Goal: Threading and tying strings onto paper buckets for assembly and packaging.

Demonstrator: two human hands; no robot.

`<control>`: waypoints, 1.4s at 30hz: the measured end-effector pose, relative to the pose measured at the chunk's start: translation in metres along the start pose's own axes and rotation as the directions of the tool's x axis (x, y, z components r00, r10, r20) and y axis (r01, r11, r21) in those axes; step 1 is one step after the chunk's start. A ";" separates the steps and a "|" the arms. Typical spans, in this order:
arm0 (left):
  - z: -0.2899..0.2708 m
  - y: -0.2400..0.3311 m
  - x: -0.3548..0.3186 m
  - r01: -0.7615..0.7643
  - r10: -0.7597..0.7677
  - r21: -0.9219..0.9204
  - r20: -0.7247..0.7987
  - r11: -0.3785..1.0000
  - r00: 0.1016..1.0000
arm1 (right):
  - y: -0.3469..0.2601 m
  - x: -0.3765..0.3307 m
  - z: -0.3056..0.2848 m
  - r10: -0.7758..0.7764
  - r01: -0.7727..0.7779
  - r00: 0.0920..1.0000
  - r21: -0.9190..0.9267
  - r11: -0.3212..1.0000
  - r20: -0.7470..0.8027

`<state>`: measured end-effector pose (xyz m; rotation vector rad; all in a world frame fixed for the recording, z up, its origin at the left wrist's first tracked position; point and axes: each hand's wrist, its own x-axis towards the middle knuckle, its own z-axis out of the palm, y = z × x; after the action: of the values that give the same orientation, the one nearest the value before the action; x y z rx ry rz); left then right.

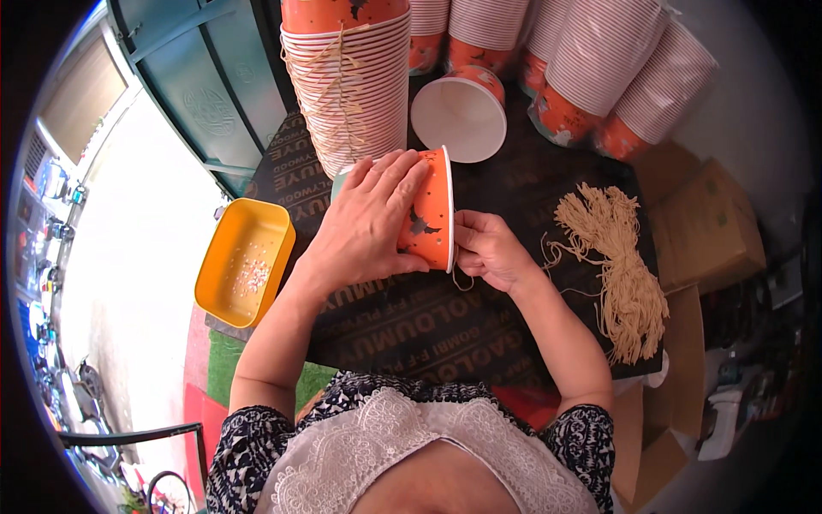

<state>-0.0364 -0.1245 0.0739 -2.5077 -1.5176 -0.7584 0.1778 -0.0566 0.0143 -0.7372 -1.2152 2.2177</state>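
My left hand [364, 221] is wrapped over an orange paper bucket [434, 201] with dark bat prints, which lies on its side with its white rim facing right. At the rim, my right hand [495, 252] is closed in a pinch, its fingertips partly hidden behind the rim. A thin tan cord [463, 280] hangs in a loop below those fingers. Just beyond the held bucket, another orange bucket [460, 118] lies tipped, its white inside toward me. A tall stack of nested buckets [347, 98] stands behind my left hand, with tan cord loops down its side.
On the right of the dark plywood table [411, 343] lies a bundle of tan cords [632, 287]. A yellow tray [214, 270] with small bits in it sits at the left edge. Plastic-wrapped bucket stacks [599, 64] fill the back right; cardboard boxes [719, 227] stand beyond.
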 end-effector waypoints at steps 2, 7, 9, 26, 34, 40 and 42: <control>0.000 0.000 0.000 0.003 -0.003 -0.006 0.002 1.000 1.000 | 0.001 -0.001 -0.002 -0.015 0.014 1.000 0.014 1.000 0.017; -0.002 0.000 0.000 -0.001 0.001 -0.004 0.014 1.000 1.000 | -0.003 -0.008 0.000 -0.014 0.014 1.000 0.099 0.995 -0.003; -0.001 -0.001 0.001 0.002 -0.002 -0.011 0.032 1.000 0.999 | -0.003 -0.010 0.000 0.000 0.000 1.000 0.129 0.992 -0.003; -0.001 0.003 -0.003 0.009 -0.011 -0.070 -0.028 0.998 1.000 | -0.015 -0.044 0.010 -0.282 0.271 0.946 -0.089 0.958 -0.157; 0.046 -0.018 -0.024 -0.235 0.056 -0.638 -0.287 0.733 0.956 | -0.035 -0.084 0.062 -0.523 0.412 0.850 -0.542 0.732 -0.060; 0.074 -0.030 -0.045 -0.140 0.000 -0.671 -0.204 0.728 0.979 | -0.047 -0.091 0.091 -0.545 0.402 0.830 -0.805 0.436 0.119; 0.072 -0.029 -0.039 -0.161 0.011 -0.652 -0.227 0.741 0.974 | -0.045 -0.090 0.094 -0.541 0.402 0.828 -0.827 0.393 0.146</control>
<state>-0.0500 -0.1167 -0.0119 -2.7890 -1.1753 -1.7589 0.1879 -0.1494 0.1157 -0.7193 -2.1149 0.9748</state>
